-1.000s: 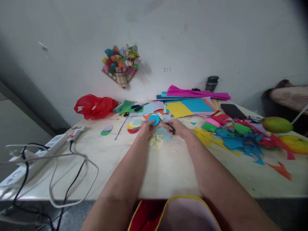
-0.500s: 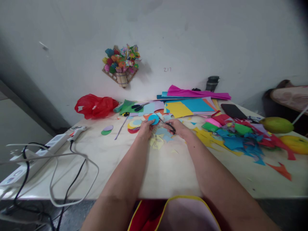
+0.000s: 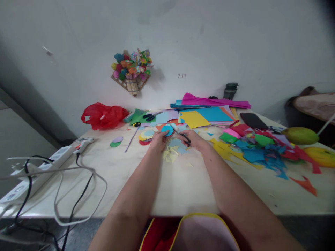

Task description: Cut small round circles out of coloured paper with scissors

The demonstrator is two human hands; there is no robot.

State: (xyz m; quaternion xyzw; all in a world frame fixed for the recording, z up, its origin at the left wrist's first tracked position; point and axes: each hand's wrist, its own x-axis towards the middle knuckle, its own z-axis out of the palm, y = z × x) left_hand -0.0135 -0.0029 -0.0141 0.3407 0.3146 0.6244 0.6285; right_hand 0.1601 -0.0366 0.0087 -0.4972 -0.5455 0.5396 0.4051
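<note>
My left hand (image 3: pixel 158 140) pinches a round blue paper disc (image 3: pixel 167 130) between thumb and fingers. My right hand (image 3: pixel 195 138) is closed around the dark handles of a pair of scissors (image 3: pixel 186 139), whose blades point up-left at the disc's right edge. Whether the blades touch the paper I cannot tell. Pale yellow paper scraps (image 3: pixel 170 155) lie on the table below the hands. Left of my left hand sits a small pile of cut paper circles, a yellow circle (image 3: pixel 142 136) and a red one among them. A purple circle (image 3: pixel 118 139) overlaps a green one further left.
Coloured paper sheets (image 3: pixel 195 119) and a second pair of scissors (image 3: pixel 149 117) lie at the back. A red plastic bag (image 3: pixel 103 115) is back left, a power strip (image 3: pixel 39 174) with cables at left. Blue paper scraps (image 3: pixel 252 156), a phone (image 3: pixel 253 120) and a green mango (image 3: pixel 300 135) lie right.
Almost nothing differs. The disc and the scissors have shifted only very slightly, and both hands keep their hold.
</note>
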